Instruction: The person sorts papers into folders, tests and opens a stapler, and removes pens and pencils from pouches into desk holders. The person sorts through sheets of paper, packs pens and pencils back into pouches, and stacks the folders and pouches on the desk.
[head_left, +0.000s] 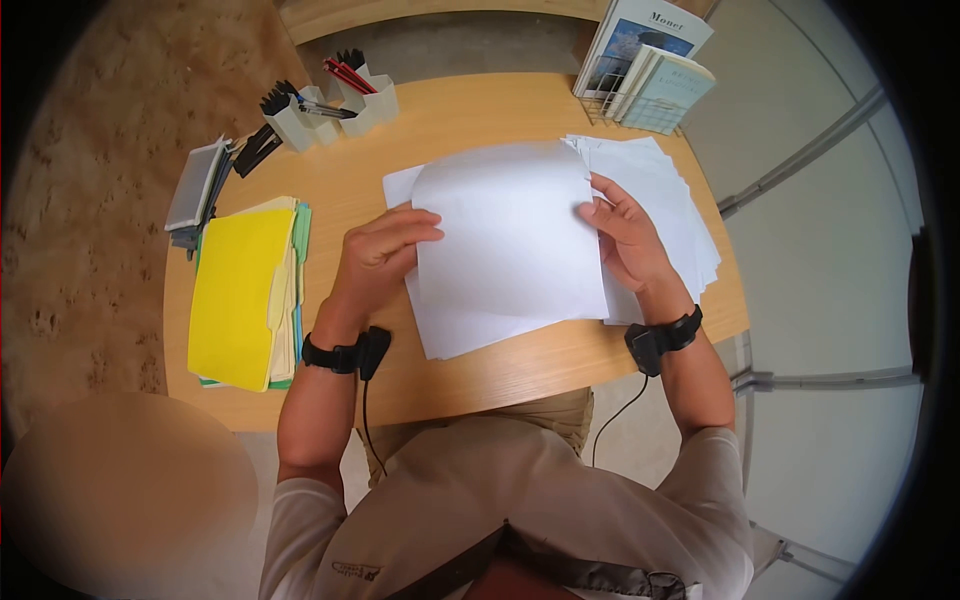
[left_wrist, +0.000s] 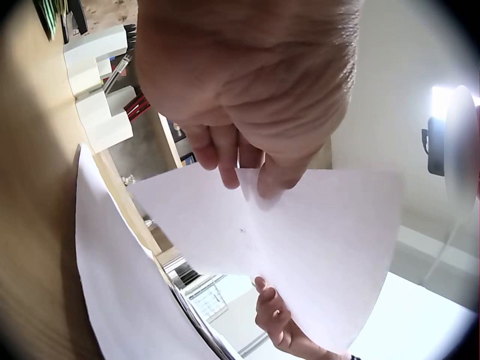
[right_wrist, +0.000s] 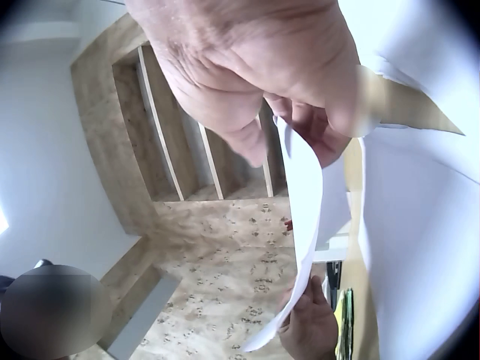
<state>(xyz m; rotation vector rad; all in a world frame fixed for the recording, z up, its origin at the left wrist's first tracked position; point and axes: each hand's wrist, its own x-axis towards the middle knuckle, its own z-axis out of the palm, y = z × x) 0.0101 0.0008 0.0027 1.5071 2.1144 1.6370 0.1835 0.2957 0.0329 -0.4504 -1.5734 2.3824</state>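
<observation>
A white sheet of paper (head_left: 505,230), curved along its length, is held up between my two hands over the desk. My left hand (head_left: 385,245) pinches its left edge, thumb on one face and fingers on the other in the left wrist view. At the opposite edge my right hand (head_left: 630,235) grips the sheet, thumb toward me and fingers behind. Beneath it lies a stack of white paper (head_left: 455,340), mostly covered in the head view. More white sheets (head_left: 660,215) are spread in an uneven pile beside my right hand.
Yellow and other coloured folders (head_left: 235,295) lie at the left. Behind them are a grey tray-like item (head_left: 197,185) and white pen holders (head_left: 300,125) with pens. A wire rack (head_left: 600,105) holds books at the back right. White panels (head_left: 810,270) stand along the right side.
</observation>
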